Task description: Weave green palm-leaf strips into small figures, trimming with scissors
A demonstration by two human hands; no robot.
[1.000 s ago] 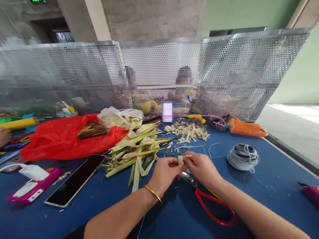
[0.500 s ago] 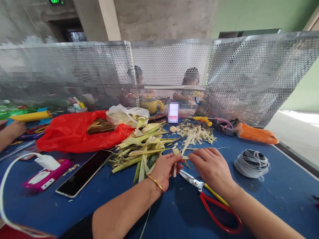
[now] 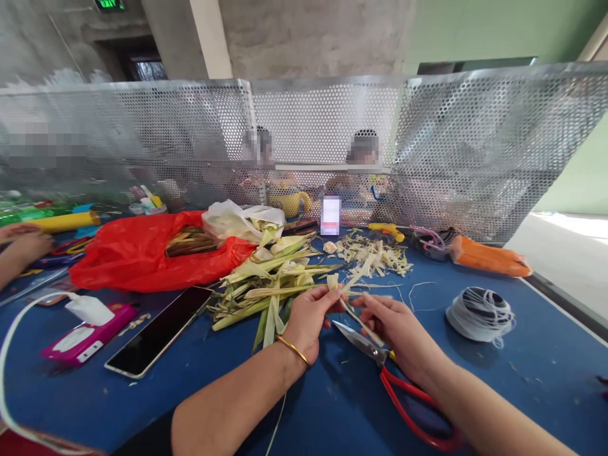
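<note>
My left hand (image 3: 308, 316), with a gold bangle at the wrist, pinches a folded pale corn husk (image 3: 333, 280) between thumb and fingers. A narrow husk strip (image 3: 357, 318) slants from it down to the right. My right hand (image 3: 392, 323) is closed at that strip, its fingertips close to the left ones; the exact grip is partly hidden. Beneath the hands lie scissors (image 3: 375, 352) with red and yellow handles, blades pointing to the left hand. A heap of corn husks (image 3: 266, 285) spreads just beyond my left hand.
Husk scraps (image 3: 377, 256) and an upright phone (image 3: 331, 215) lie beyond my hands. White string (image 3: 479, 313) sits right, an orange packet (image 3: 491, 255) behind it. Left are a red bag (image 3: 137, 247), a dark phone (image 3: 159, 332), a pink power strip (image 3: 90, 335) and another person's hands (image 3: 31, 240).
The husk in my left hand has turned; its strip now slants down to the right instead of standing up. My right hand has moved slightly down and its fingers have turned.
</note>
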